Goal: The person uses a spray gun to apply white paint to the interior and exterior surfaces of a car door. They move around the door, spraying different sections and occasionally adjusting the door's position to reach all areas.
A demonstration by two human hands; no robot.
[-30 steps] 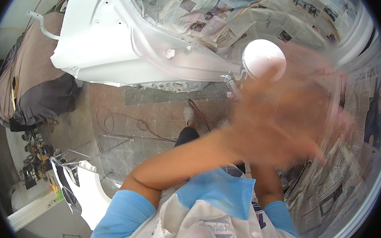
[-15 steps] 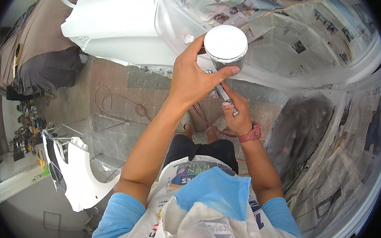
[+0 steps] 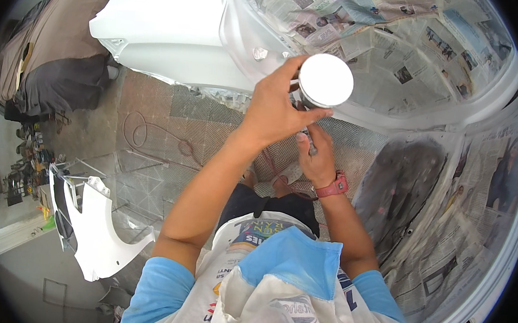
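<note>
A spray gun is held out in front of me, its round cup topped by a white lid [image 3: 326, 80]. My left hand [image 3: 274, 108] is closed round the cup, thumb along its near side and fingers behind it. Below the cup, my right hand [image 3: 319, 160] is wrapped round the metal gun body [image 3: 310, 142], only a short part of which shows between thumb and fingers. The nozzle and trigger are hidden under the cup and hands. A red watch [image 3: 333, 185] is on my right wrist.
White car bodywork [image 3: 167, 20] lies ahead, its opening masked with newspaper [image 3: 445, 72]. More newspaper [image 3: 426, 257] covers the right side, beside a dark grey patch [image 3: 398, 189]. A thin hose [image 3: 151, 153] loops over the floor. A loose white fender [image 3: 95, 228] stands at left, near a draped bulk [image 3: 63, 46].
Both hands and the spray gun have shifted right and slightly nearer to me. The lid faces up more squarely, and less of the gun's metal body shows.
</note>
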